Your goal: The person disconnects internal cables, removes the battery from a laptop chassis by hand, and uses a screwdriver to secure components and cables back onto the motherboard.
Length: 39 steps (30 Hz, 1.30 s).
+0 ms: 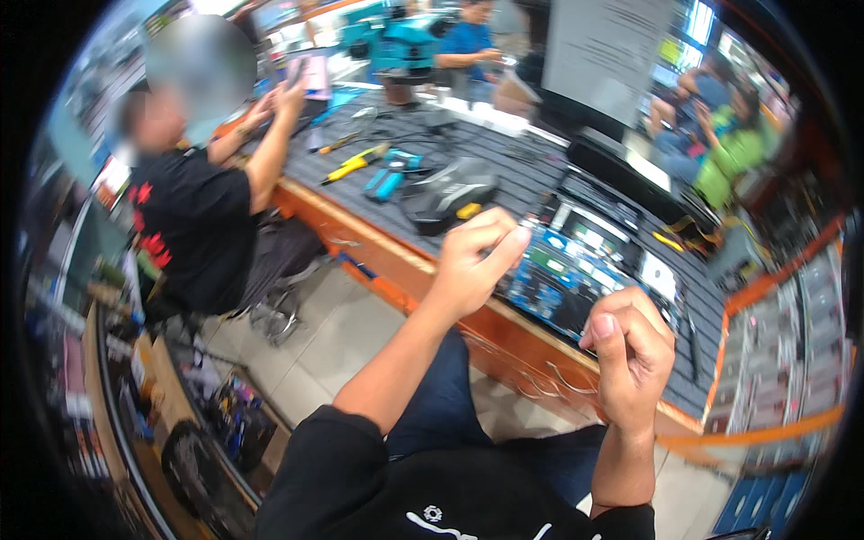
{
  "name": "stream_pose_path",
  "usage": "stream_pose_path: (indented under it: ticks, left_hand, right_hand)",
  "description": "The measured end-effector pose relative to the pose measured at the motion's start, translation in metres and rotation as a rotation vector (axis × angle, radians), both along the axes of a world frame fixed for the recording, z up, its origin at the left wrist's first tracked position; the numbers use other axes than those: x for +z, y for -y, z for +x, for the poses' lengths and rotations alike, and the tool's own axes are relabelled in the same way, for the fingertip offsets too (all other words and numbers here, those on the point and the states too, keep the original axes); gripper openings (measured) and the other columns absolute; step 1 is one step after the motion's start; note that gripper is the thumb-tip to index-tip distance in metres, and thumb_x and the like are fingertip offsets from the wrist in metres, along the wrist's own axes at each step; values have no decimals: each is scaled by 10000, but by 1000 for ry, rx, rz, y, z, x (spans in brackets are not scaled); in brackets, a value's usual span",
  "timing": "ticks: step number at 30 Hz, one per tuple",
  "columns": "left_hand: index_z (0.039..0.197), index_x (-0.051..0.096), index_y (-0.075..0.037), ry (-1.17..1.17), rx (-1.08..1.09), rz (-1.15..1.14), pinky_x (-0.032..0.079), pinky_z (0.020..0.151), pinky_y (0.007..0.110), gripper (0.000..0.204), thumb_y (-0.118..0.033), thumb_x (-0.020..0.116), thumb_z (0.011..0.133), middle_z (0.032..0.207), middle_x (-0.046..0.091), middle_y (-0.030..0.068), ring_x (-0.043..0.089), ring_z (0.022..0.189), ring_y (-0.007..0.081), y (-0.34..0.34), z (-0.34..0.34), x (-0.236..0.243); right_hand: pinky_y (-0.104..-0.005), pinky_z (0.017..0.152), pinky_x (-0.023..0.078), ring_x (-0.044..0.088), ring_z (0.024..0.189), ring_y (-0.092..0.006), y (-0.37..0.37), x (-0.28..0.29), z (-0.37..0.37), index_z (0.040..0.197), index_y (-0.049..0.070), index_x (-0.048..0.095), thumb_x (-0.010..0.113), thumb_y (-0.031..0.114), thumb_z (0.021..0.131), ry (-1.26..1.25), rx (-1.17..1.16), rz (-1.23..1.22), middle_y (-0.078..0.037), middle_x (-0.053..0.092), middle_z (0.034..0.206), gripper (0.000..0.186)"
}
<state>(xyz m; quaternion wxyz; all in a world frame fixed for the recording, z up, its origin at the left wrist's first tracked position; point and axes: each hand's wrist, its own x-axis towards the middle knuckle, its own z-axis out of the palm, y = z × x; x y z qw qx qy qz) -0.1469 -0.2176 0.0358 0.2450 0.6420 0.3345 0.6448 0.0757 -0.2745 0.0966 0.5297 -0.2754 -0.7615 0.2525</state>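
My left hand (477, 261) is raised above the workbench's front edge with its fingers curled closed; nothing shows in it. My right hand (630, 355) is held up as a loose fist in front of the bench, also with nothing visible in it. Between and behind the two hands lies an opened laptop (576, 270) with its blue circuit board exposed on the grey ribbed mat (513, 171).
On the mat sit a black device (447, 192), a yellow-handled tool (355, 164), blue pliers (389, 173) and a teal microscope (400, 40). A person in a black shirt (193, 216) sits at the bench's left end. Other people sit beyond it. Drawer racks (783, 360) stand right.
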Motion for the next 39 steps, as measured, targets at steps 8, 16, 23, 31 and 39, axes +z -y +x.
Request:
stream_pose_path:
  ticks: [8, 16, 23, 31, 39]
  left_hand:
    - [744, 651, -52, -349, -390, 287, 514, 665, 319, 156, -92, 784, 815, 818, 693, 102, 641, 714, 205, 60, 56, 51]
    - [877, 590, -7, -41, 99, 56, 457, 725, 288, 158, -127, 594, 980, 870, 588, 85, 549, 765, 158, -7, -17, -37]
    - [842, 705, -102, -306, -443, 337, 504, 623, 351, 167, -183, 836, 778, 963, 708, 42, 680, 728, 234, 44, 53, 14]
    - [860, 680, 21, -386, -139, 677, 476, 589, 313, 108, -74, 686, 809, 882, 659, 98, 634, 698, 218, 88, 9, 62]
    - [730, 635, -54, -125, 301, 1058, 460, 579, 310, 157, 78, 695, 789, 826, 573, 13, 563, 744, 159, 108, 37, 80]
  right_hand:
    - [-312, 758, 483, 614, 809, -217, -16, -48, 169, 877, -18, 668, 650, 118, 1000, 98, -632, 8, -106, 645, 854, 184]
    - [-468, 975, 462, 612, 1098, -383, -40, -144, 242, 1295, 42, 625, 702, 263, 957, 697, -1022, 16, -174, 657, 1105, 412]
    - [-447, 1030, 449, 586, 1175, -349, -32, -157, 263, 1233, 28, 692, 683, 144, 967, 732, -968, -103, -179, 660, 1213, 289]
    - [-328, 908, 492, 627, 1021, -217, -41, -184, 284, 1290, -71, 626, 651, 272, 1040, 439, -903, -283, -175, 657, 1143, 426]
    - [-338, 952, 496, 643, 1091, -228, -42, -178, 276, 1282, -54, 642, 649, 267, 1039, 533, -926, -293, -181, 698, 1200, 403]
